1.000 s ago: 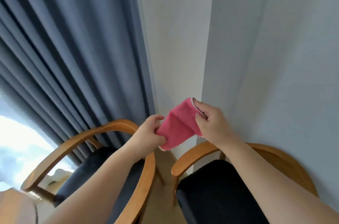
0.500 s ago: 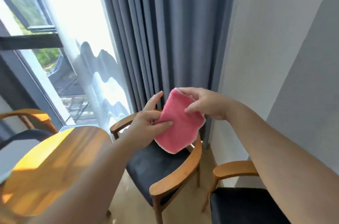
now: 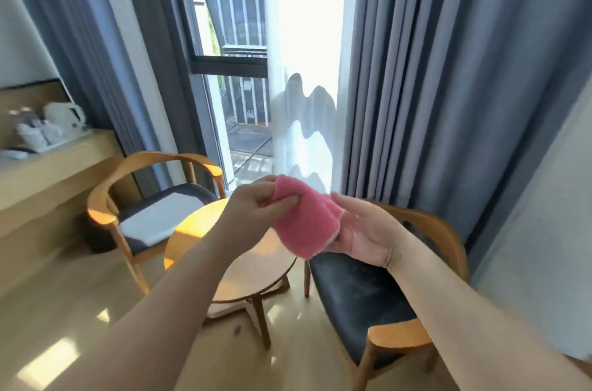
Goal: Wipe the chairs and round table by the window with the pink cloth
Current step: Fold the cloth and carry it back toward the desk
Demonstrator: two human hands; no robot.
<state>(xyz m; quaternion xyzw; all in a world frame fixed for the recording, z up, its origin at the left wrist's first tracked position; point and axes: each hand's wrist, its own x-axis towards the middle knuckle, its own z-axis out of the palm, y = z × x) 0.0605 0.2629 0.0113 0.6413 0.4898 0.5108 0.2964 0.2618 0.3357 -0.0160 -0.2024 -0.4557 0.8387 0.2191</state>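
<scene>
At the far left a shelf [image 3: 57, 153] along the wall carries a white kettle [image 3: 65, 120] and some cups, too blurred to count; leave them alone. Just right of it stands the left chair [image 3: 153, 208], a dark seat inside a curved wooden frame, with a bright patch of sun on the cushion. Next comes the round worktop [image 3: 243, 265], bare, its left edge lit yellow, set between the two chairs.

Above its far edge your left hand [image 3: 256, 211] pinches the upper corner of the pink cloth [image 3: 304, 224], thumb and fingers closed on the fabric. The cloth hangs folded in the air, touching nothing but your hands. Your right hand [image 3: 365, 230] lies palm up beneath its right side; that grip is loose, with the fingers mostly hidden by the cloth, so it cradles rather than clamps. Below it is the right chair [image 3: 362, 301], close to the grey curtain [image 3: 432, 86].

No surface looks wiped yet; you seem to be readying the cloth. Fold it into a flat pad that fills one palm, with no loose corner trailing. Then press it flat and work each surface from the far edge toward you in overlapping strokes. Follow the curved armrests along their length, not across.
</scene>
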